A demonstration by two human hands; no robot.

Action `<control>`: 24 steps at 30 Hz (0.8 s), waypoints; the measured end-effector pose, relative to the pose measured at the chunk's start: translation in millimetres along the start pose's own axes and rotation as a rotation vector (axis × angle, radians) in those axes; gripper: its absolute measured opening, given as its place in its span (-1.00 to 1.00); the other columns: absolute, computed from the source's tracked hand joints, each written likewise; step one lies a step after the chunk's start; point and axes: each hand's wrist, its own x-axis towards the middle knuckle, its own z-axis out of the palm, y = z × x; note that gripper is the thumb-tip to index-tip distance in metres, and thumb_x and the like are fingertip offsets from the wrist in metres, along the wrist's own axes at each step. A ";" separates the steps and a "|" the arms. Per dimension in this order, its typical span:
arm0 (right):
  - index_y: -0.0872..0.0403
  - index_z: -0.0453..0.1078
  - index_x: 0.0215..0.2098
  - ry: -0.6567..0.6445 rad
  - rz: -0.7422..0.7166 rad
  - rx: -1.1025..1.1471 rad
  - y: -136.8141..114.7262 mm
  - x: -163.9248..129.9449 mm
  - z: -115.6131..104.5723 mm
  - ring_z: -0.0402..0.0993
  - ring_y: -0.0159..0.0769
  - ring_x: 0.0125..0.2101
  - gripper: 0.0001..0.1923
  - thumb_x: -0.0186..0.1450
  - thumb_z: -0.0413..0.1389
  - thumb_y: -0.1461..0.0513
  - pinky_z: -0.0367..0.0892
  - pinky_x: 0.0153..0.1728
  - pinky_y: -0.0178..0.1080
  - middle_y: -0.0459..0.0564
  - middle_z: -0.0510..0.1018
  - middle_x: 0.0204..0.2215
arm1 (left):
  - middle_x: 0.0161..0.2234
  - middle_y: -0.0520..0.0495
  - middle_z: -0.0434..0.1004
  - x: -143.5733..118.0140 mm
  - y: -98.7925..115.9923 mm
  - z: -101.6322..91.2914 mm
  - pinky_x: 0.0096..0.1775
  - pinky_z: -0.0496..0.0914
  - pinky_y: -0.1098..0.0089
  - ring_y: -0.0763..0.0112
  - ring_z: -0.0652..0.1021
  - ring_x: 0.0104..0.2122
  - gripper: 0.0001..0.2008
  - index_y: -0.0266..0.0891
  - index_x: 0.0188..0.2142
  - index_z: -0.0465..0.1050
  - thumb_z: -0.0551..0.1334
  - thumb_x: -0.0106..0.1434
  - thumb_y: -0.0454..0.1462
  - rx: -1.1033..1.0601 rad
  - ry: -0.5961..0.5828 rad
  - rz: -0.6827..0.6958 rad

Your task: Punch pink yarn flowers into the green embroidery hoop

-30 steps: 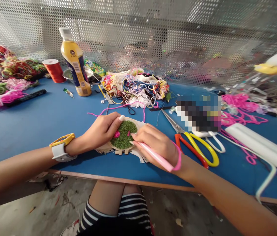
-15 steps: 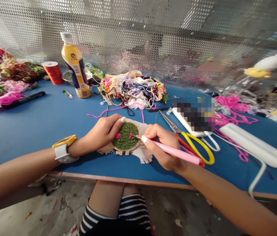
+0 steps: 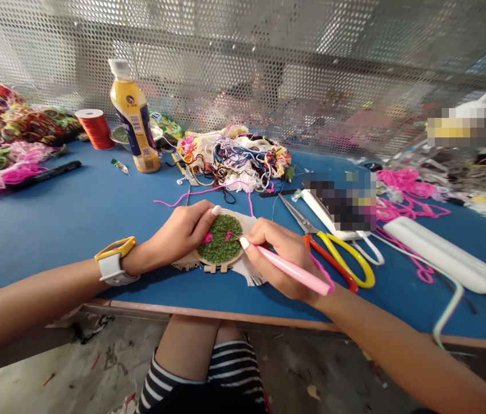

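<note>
Pink and smooth, the pen (image 3: 292, 269) is in the right hand (image 3: 281, 244), with the fingers closed around it near its thin tip. The tip is by a small pink bit (image 3: 228, 236) on the green yarn (image 3: 219, 251) in the round hoop (image 3: 215, 264). The left hand (image 3: 185, 227) grips the hoop's left side, thumb on top. The hoop lies on the blue desk (image 3: 66, 227), between the two hands.

The hoop looks light and stiff, so its rim is a good place to hold. The green yarn and the cloth (image 3: 249, 273) look soft and floppy. The pen seems light, maybe a bit slippery, and its tip might bend, so the fat handle is best to hold.

The desk's front edge is near the hoop. The scissors (image 3: 309, 225) lie just beside the right hand, so room is tight there. A yarn heap (image 3: 247, 158) sits behind the hoop. The widest open room is left of the left hand.
</note>
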 end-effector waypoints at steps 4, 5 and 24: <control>0.06 0.23 -0.43 -0.063 -0.063 -0.059 -2.2 3.4 -3.1 0.33 -0.38 -0.46 -0.82 0.31 0.07 0.38 0.29 -0.39 -0.29 -0.11 0.37 -0.51 | -0.57 0.11 0.27 -2.6 3.1 -1.8 -0.46 0.20 0.50 0.54 0.27 -0.57 -0.70 -0.25 -0.39 0.29 -0.04 0.42 -0.19 0.013 0.004 0.035; 0.06 0.24 -0.42 -0.062 -0.066 -0.062 -1.9 3.6 -3.1 0.36 -0.37 -0.44 -0.83 0.32 0.08 0.36 0.30 -0.37 -0.29 -0.09 0.40 -0.49 | -0.58 0.12 0.27 -3.1 4.0 -2.2 -0.46 0.20 0.50 0.55 0.27 -0.57 -0.71 -0.25 -0.38 0.31 -0.03 0.42 -0.20 0.020 0.002 0.048; 0.02 0.13 -0.47 0.134 0.038 0.096 2.1 -10.3 4.4 0.15 -0.43 -0.56 -0.78 0.32 0.05 0.30 0.13 -0.51 -0.29 -0.20 0.20 -0.58 | -0.57 0.12 0.28 -3.3 6.8 -3.2 -0.47 0.21 0.50 0.54 0.29 -0.59 -0.74 -0.23 -0.35 0.29 -0.04 0.43 -0.22 0.033 0.002 0.105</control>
